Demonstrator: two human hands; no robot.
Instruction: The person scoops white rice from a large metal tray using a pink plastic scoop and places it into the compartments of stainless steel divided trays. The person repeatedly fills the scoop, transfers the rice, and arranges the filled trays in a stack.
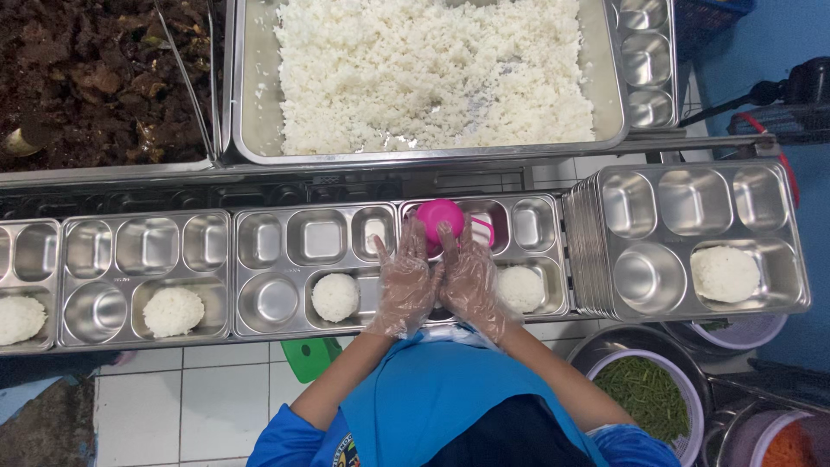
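Gloved hands, the left hand (405,281) and right hand (467,275), close together around one pink cup (439,216) above the middle steel tray (527,227). Five rice mounds (335,296) sit in the five trays; one rice pan (251,104) lies beyond.

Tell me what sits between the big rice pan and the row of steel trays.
In the head view, only a bare steel rail runs between rice pan and trays.

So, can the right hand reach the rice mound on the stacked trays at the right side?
Probably yes: the right hand is busy on the pink cup, but nothing stands between it and that rice mound.
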